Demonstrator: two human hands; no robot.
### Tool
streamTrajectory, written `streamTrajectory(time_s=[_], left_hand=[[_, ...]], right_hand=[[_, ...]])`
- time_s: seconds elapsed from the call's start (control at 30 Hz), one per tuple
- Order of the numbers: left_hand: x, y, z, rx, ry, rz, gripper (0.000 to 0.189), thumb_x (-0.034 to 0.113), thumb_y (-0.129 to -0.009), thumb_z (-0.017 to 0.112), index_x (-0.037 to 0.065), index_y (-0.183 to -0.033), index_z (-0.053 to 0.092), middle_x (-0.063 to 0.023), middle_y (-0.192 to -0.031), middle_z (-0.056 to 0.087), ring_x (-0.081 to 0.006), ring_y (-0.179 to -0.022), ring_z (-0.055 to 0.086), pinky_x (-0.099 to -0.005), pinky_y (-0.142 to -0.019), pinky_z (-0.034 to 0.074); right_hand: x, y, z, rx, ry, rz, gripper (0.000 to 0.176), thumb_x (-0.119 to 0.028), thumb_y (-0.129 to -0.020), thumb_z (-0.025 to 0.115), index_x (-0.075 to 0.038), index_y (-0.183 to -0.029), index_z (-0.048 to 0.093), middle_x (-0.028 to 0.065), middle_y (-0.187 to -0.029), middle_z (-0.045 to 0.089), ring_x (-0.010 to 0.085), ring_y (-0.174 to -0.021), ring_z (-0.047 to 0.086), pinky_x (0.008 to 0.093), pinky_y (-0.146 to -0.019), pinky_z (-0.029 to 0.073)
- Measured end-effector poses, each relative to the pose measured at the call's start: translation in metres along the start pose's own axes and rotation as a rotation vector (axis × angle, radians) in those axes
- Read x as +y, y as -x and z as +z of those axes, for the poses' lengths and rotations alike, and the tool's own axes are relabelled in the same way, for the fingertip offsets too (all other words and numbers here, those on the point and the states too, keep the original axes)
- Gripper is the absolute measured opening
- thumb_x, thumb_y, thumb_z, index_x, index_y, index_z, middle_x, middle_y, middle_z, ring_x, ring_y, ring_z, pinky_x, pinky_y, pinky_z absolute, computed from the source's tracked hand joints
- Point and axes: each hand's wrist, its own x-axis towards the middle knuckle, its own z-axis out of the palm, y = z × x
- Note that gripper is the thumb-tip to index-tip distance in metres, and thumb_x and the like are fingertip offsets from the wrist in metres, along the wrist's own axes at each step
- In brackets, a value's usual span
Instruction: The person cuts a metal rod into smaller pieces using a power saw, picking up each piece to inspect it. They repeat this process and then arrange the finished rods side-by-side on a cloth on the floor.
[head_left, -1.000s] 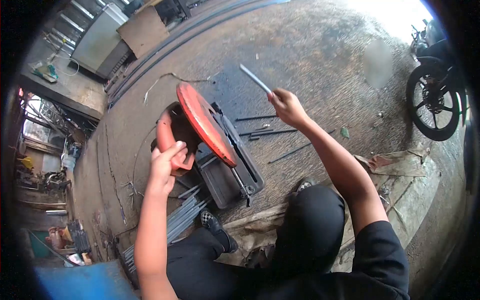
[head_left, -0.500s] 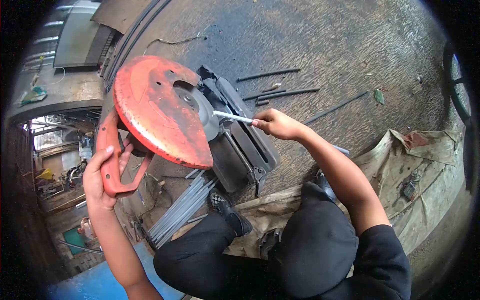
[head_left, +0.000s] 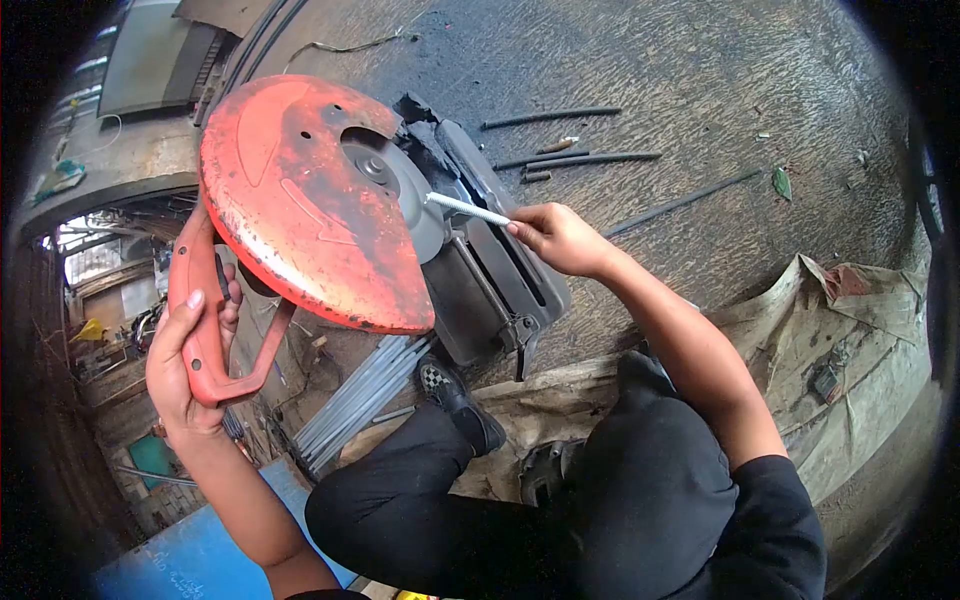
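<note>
A chop saw with a scuffed red blade guard (head_left: 300,200) stands in front of me, its dark base (head_left: 465,300) below and to the right. My left hand (head_left: 190,350) is wrapped round the saw's red loop handle (head_left: 200,330), thumb along the near side and fingertips showing inside the loop. Between thumb and fingers, my right hand (head_left: 560,238) pinches one end of a grey threaded rod (head_left: 470,208). The rod's other end points left over the base, overlapping the edge of the grey disc area (head_left: 410,205) under the guard.
Several grey rods (head_left: 365,400) lie bundled on the floor beside my shoe (head_left: 455,400). Dark bars (head_left: 600,158) are scattered on the floor beyond the saw. A stained cloth (head_left: 800,370) spreads at the right, a blue panel (head_left: 220,550) stands at lower left.
The saw's guard and handle have shifted left in view, away from the base, with my left hand still on the handle. My right hand keeps the rod, which has moved slightly.
</note>
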Motion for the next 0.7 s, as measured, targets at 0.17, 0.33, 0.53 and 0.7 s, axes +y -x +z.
streamTrajectory(time_s=[0.17,0.33,0.53,0.7], left_hand=[[-0.001,0.002,0.005,0.036,0.016,0.008,0.053,0.007,-0.089,0.056,-0.006,-0.136,0.035,-0.0227,-0.121,0.053,-0.0266,-0.103,0.058,-0.0333,-0.091,0.049],[0.000,0.002,0.003,0.024,0.044,-0.002,0.053,0.008,-0.089,0.056,-0.006,-0.136,0.036,-0.0229,-0.122,0.053,-0.0272,-0.105,0.058,-0.0329,-0.091,0.049],[0.000,0.002,0.006,0.050,0.053,-0.014,0.053,0.008,-0.089,0.056,-0.007,-0.135,0.036,-0.0229,-0.122,0.053,-0.0271,-0.105,0.058,-0.0328,-0.089,0.050],[0.000,0.002,0.002,0.045,0.069,-0.032,0.053,0.007,-0.089,0.056,-0.007,-0.136,0.035,-0.0238,-0.124,0.052,-0.0280,-0.106,0.058,-0.0344,-0.091,0.050]], right_hand=[[-0.021,0.004,0.012,0.303,0.326,-0.068,0.027,-0.016,-0.088,0.060,-0.011,-0.114,0.065,0.0181,-0.088,0.066,0.0410,-0.077,0.062,0.0433,-0.068,0.052],[-0.020,0.003,0.020,0.339,0.574,-0.082,0.034,-0.016,-0.087,0.058,-0.015,-0.121,0.061,0.0143,-0.079,0.060,0.0358,-0.068,0.063,0.0440,-0.061,0.052],[-0.008,0.005,0.027,0.364,0.837,-0.232,0.049,-0.011,-0.080,0.057,-0.019,-0.129,0.056,0.0072,-0.076,0.054,0.0257,-0.068,0.061,0.0392,-0.057,0.053],[-0.006,0.007,0.022,0.322,0.882,-0.317,0.056,-0.009,-0.078,0.058,-0.014,-0.133,0.051,0.0051,-0.078,0.054,0.0234,-0.072,0.061,0.0371,-0.059,0.053]])
